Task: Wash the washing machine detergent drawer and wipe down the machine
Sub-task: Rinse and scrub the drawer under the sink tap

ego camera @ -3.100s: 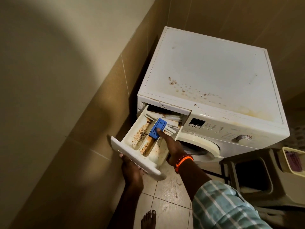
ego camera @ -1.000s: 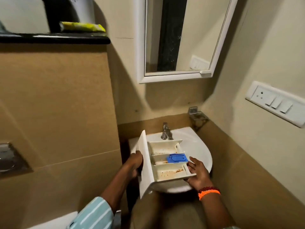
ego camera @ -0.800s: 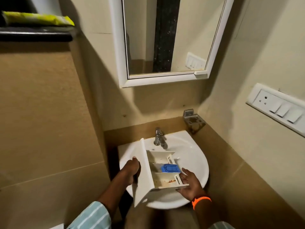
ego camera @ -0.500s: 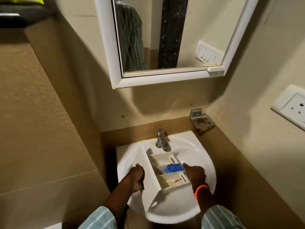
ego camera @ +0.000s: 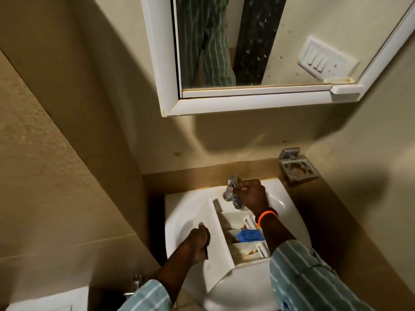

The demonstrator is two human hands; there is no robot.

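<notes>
A white wall-mounted washbasin (ego camera: 179,212) with a chrome tap (ego camera: 232,194) at its back rim carries a stained white detergent drawer (ego camera: 226,241), compartments facing up and a blue insert (ego camera: 250,235) in its middle section.

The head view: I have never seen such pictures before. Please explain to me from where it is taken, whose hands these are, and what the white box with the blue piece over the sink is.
The picture comes from a camera worn on a person's head, looking down at their own two hands. The white box is a washing machine detergent drawer, held over a white sink; inside it sit a blue insert and brown stains. The left hand grips the drawer's front panel. The right hand, with an orange band at its wrist, reaches to the metal tap and holds it. No water shows yet. Above hangs a mirror.
</notes>
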